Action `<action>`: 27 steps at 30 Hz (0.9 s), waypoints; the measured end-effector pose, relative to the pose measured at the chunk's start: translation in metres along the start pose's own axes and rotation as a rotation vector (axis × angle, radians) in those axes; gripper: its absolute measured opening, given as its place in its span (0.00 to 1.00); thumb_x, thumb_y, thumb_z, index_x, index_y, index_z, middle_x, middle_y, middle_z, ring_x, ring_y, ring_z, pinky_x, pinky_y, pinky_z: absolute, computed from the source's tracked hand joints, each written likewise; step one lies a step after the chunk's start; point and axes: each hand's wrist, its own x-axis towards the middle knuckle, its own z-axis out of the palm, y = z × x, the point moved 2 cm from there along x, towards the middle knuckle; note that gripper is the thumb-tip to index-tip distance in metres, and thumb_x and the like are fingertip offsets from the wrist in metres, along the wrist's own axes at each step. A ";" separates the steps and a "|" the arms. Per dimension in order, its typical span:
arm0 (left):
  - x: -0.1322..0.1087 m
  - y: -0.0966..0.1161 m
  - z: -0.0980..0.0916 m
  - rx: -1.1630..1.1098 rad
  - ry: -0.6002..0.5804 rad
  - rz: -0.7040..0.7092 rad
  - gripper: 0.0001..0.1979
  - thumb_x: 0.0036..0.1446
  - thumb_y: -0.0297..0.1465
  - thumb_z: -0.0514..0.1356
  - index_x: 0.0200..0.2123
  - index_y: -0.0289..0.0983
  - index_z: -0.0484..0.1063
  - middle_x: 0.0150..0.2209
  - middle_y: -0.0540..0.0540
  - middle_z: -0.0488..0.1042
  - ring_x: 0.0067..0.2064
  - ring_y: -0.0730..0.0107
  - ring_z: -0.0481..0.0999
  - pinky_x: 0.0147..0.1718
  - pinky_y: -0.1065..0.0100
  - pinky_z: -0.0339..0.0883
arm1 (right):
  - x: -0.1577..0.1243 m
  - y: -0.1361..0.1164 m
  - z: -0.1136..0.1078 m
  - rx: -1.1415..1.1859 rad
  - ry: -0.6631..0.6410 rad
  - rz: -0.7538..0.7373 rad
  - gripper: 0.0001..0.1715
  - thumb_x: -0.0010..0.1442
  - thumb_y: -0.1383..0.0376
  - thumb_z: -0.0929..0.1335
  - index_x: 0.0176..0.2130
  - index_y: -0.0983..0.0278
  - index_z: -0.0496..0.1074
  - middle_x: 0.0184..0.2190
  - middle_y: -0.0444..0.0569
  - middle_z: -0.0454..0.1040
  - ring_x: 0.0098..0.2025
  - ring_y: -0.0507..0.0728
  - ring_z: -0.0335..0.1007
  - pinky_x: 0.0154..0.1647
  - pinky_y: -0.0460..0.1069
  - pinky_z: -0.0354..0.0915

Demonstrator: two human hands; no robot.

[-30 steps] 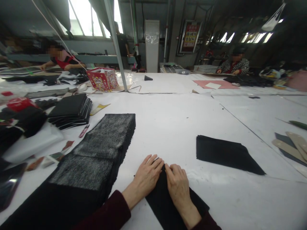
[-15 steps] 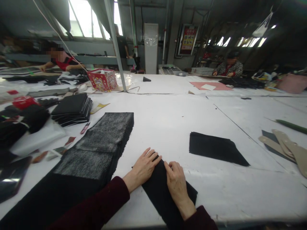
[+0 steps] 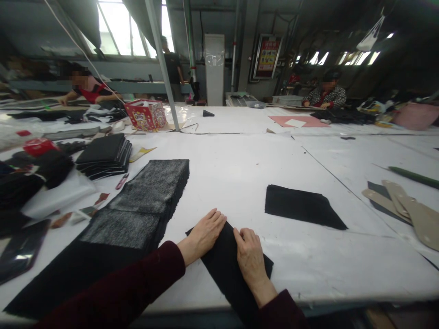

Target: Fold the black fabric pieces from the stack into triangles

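Observation:
A black fabric piece (image 3: 224, 267) lies at an angle on the white table, its lower end running over the front edge. My left hand (image 3: 207, 232) rests on its upper left part, fingers stretched out and lying flat near the top corner. Just to the right, my right hand (image 3: 252, 258) has its fingers curled and closed at the fabric's upper edge; the fingertips are partly hidden. Left of my hands is a long stack of black fabric (image 3: 137, 201) with speckled grey upper sections. Another small pile of black pieces (image 3: 303, 205) lies to the right.
Folded black cloths (image 3: 103, 153) are stacked at the left, near pink-handled snips (image 3: 122, 181). A red patterned box (image 3: 146, 114) stands by a slanted metal pole (image 3: 164, 68). Beige templates (image 3: 411, 208) lie at the right. Co-workers are across the table.
My left hand's fingers have come closer together on the fabric. My right hand keeps nearly the same place at the edge. The whole view has shifted slightly.

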 end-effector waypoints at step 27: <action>0.004 0.008 -0.007 -0.130 0.010 0.059 0.28 0.59 0.24 0.53 0.63 0.37 0.56 0.51 0.40 0.66 0.52 0.57 0.65 0.54 0.58 0.60 | -0.016 0.020 -0.017 0.044 -0.039 0.020 0.17 0.65 0.73 0.62 0.52 0.65 0.70 0.38 0.51 0.66 0.41 0.59 0.59 0.43 0.53 0.57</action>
